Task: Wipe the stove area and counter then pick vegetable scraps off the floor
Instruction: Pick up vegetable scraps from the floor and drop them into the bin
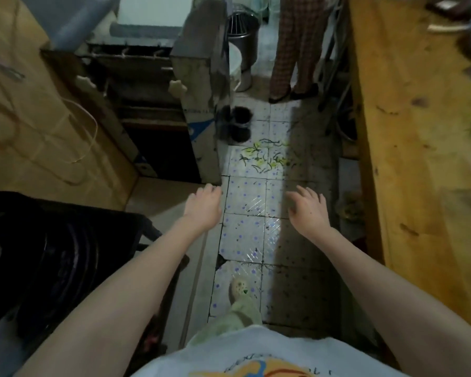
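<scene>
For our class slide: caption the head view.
Empty left hand and right hand held out over tiled floor, green vegetable scraps scattered ahead.

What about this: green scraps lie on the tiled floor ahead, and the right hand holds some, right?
Not quite: in the head view the right hand is open and holds nothing. The green scraps do lie on the tiled floor ahead.
</scene>
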`<action>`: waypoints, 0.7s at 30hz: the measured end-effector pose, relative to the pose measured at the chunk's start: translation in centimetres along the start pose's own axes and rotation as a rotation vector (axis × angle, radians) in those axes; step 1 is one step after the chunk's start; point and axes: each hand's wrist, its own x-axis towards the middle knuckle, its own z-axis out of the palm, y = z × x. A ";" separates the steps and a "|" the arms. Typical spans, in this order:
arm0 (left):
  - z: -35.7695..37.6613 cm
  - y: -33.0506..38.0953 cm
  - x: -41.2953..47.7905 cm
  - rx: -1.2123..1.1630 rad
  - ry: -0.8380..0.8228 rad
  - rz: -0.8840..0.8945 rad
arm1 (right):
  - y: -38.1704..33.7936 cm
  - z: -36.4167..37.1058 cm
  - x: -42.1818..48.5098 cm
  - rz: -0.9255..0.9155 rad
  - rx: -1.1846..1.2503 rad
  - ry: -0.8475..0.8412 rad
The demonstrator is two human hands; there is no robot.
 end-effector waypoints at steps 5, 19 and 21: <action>-3.1 -0.6 8.8 -0.006 0.026 0.036 | 0.5 -2.0 5.6 0.037 0.018 0.048; -4.8 0.8 22.6 -0.063 0.066 0.128 | 3.8 -4.4 17.3 0.118 0.017 0.045; -5.1 1.0 25.0 -0.058 0.049 0.126 | 4.3 -4.9 19.9 0.113 0.022 0.038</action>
